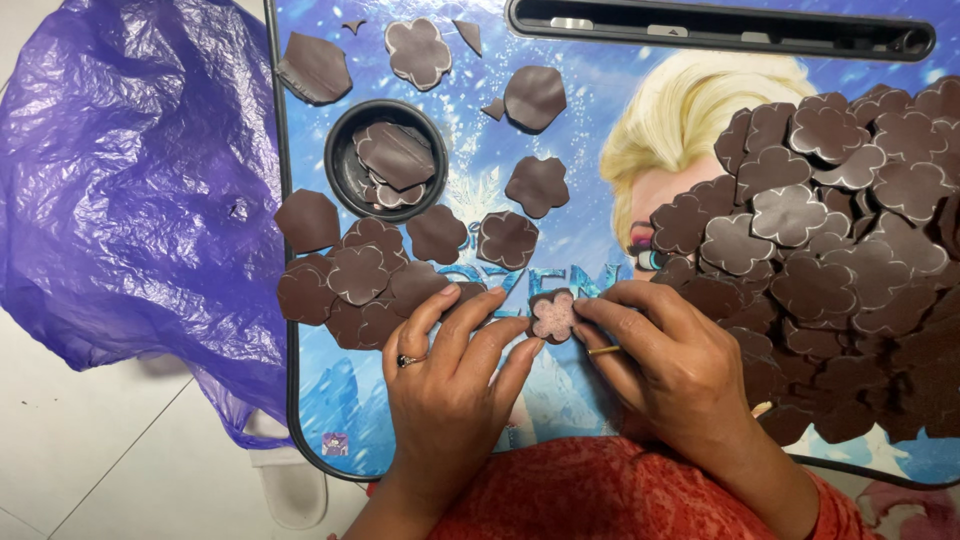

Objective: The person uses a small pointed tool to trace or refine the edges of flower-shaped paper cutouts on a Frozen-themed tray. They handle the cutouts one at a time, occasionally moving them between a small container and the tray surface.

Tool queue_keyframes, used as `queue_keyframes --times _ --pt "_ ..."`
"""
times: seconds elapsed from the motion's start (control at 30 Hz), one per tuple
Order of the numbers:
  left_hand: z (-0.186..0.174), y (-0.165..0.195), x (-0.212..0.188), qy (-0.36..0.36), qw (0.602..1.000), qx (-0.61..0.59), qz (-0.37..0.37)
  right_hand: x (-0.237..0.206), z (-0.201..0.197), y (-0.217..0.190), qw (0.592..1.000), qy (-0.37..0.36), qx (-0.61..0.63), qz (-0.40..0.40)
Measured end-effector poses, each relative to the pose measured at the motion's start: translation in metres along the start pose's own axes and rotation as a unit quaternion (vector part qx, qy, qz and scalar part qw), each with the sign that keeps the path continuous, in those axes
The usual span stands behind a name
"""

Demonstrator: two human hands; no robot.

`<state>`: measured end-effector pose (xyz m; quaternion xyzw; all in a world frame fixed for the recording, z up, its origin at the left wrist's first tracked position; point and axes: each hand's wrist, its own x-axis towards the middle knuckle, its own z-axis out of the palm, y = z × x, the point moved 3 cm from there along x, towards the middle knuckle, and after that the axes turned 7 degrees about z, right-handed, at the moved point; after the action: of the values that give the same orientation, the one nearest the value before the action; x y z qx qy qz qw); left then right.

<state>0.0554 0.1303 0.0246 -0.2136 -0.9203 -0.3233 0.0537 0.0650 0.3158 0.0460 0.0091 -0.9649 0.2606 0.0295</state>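
Head view: I'm seeing both hands meeting over the blue lap tray [590,90], approx centre-bottom of frame. The pink flower piece [553,315] is sitting right between them, face up, w/ a brown backing showing round its edge. It's roundish, so no real long axis to speak of.

Left hand [450,385] is coming at it from the lower left; fingers are spread only slightly and curling, the fingertips [530,348] are touching the piece's lower-left edge, pinning it rather than gripping. A ring is showing on one finger.

Right hand [665,365] is closing on it from the right, fingers bent in tight, tips pressing the piece's right edge. It's also holding a thin yellowish stick [604,350], lying approx horizontal, tip pointing left toward the piece. Both hands are equally near; right looks like the working one.

Big heap of brown flower cutouts [830,230] is lying just right of the right hand; smaller bunch [360,285] to the upper left, black cup [387,160] beyond that, purple bag [130,170] off the tray's left.
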Motion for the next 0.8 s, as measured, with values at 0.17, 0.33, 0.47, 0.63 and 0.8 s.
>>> queue_keyframes --times 0.17,0.33,0.47,0.63,0.8 --pt "0.002 -0.003 -0.002 0.001 1.0 -0.002 0.004 0.0 -0.001 -0.001 1.0 -0.001 -0.002 -0.012" --pt "0.002 -0.01 -0.005 0.003 1.0 -0.003 0.005 0.0 0.008 -0.006 1.0 0.003 -0.007 -0.018" --pt "0.002 -0.014 -0.007 0.003 1.0 -0.003 0.006 0.0 0.012 -0.008 1.0 0.007 -0.011 -0.023" --pt "0.003 -0.017 -0.008 0.002 1.0 -0.002 0.006 0.0 0.014 -0.009 0.999 0.006 -0.018 -0.025" --pt "0.005 -0.023 -0.011 0.005 1.0 -0.001 0.003 0.0 0.022 -0.012 0.999 0.006 -0.02 -0.031"
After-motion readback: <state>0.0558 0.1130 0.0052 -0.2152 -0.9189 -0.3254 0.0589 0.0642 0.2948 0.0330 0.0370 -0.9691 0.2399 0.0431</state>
